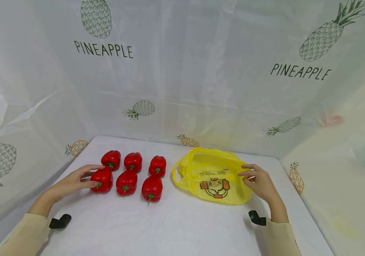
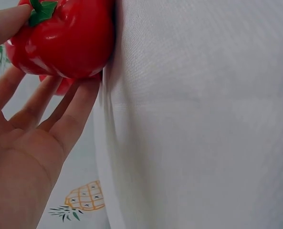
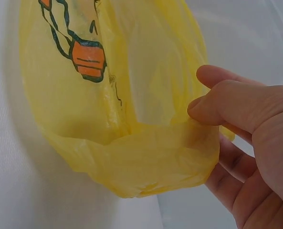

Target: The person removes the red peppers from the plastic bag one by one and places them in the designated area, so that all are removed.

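My left hand [image 1: 73,182] grips a red bell pepper [image 1: 102,180] at the near left corner of the group. In the left wrist view, the thumb lies by the green stem [image 2: 42,12] and the other fingers spread along the pepper's far side. Its body rests close against the white cloth. On the right, a yellow plastic bag [image 1: 214,195] with a printed cartoon lies with its mouth spread wide. My right hand [image 1: 259,181] pinches the bag's right edge between thumb and fingers, as the yellow film [image 3: 165,157] in the right wrist view shows.
Other red bell peppers stand beside the gripped one in two rows, including a near middle one [image 1: 126,183] and a near right one [image 1: 152,187]. A bag handle loop [image 1: 176,177] points toward them. White pineapple-printed sheeting [image 1: 185,78] encloses the white-covered table [image 1: 157,231].
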Demonstrator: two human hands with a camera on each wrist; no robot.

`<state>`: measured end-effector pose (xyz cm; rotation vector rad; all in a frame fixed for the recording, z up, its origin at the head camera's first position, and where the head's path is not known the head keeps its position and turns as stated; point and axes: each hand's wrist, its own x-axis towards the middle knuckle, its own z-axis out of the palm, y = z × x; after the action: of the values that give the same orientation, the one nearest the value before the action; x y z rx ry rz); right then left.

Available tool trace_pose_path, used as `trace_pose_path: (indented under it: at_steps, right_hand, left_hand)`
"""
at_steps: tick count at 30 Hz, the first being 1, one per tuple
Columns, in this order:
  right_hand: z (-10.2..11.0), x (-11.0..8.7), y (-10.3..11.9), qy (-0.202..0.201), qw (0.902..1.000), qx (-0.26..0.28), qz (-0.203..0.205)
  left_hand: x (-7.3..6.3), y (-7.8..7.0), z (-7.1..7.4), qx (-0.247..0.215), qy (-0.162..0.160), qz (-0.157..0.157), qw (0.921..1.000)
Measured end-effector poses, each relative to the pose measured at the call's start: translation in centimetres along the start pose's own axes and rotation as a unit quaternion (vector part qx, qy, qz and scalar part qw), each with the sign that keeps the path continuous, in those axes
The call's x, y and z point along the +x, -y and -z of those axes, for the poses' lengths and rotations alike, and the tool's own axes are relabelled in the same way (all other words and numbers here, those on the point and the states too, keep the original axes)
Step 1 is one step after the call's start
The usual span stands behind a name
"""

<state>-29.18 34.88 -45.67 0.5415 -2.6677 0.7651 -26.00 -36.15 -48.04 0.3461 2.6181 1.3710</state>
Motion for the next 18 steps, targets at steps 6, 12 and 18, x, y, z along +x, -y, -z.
trace_pose_path:
  at_steps: [6, 12, 18]
  right_hand:
    - [0.18, -0.08, -0.16, -0.002, 1.0, 0.001, 0.005]
    - [0.36, -0.21, -0.26, -0.01, 0.9999, -0.001, 0.013]
    - [0.65, -0.22, -0.01, -0.003, 1.0, 0.006, 0.005]
  left_hand:
    - [0.02, 0.11, -0.08, 0.002, -0.004, -0.001, 1.0]
    - [0.0, 0.12, 0.0, 0.0, -0.003, -0.006, 1.0]
    - [-0.13, 0.0, 0.17, 0.016, -0.005, -0.012, 0.9998]
